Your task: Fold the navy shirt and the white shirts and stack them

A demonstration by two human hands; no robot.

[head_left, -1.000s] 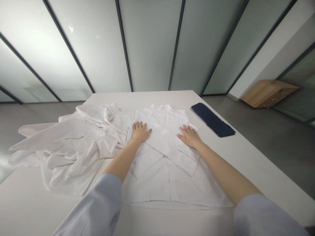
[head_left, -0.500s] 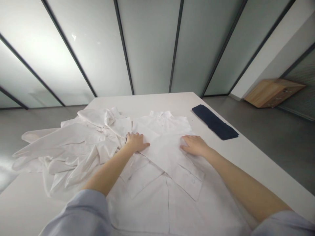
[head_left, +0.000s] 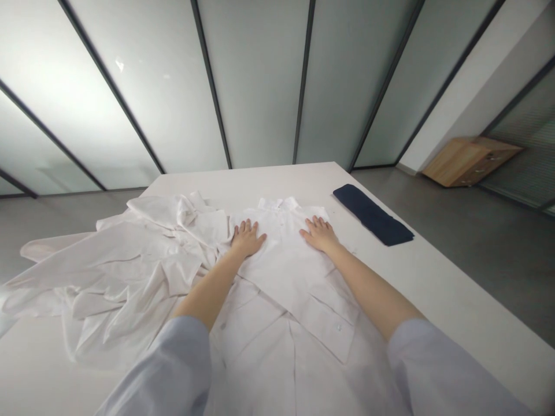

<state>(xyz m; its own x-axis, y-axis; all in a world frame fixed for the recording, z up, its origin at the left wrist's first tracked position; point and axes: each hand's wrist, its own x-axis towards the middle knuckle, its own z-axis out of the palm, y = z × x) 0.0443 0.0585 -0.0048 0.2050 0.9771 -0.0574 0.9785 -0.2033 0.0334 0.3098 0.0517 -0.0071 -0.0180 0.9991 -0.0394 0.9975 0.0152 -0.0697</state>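
A white shirt (head_left: 284, 271) lies spread on the table before me, its collar at the far end and its sleeves folded across the body. My left hand (head_left: 248, 238) rests flat on the shirt's left side below the collar, fingers spread. On the right side, my right hand (head_left: 319, 233) presses flat too, with fingers apart. Neither hand grips anything. A crumpled heap of white garments (head_left: 134, 266) lies to the left, touching or close to the shirt's left edge.
A folded dark navy cloth (head_left: 373, 215) lies near the right edge of the white table (head_left: 442, 300). Beyond the table stand frosted glass panels (head_left: 260, 86) with dark frames. A wooden cabinet (head_left: 470, 162) is on the floor at the right.
Both hands have slid farther up the shirt toward the collar. My right hand has also moved inward, and its fingers now lie flatter on the cloth. The view has shifted slightly.
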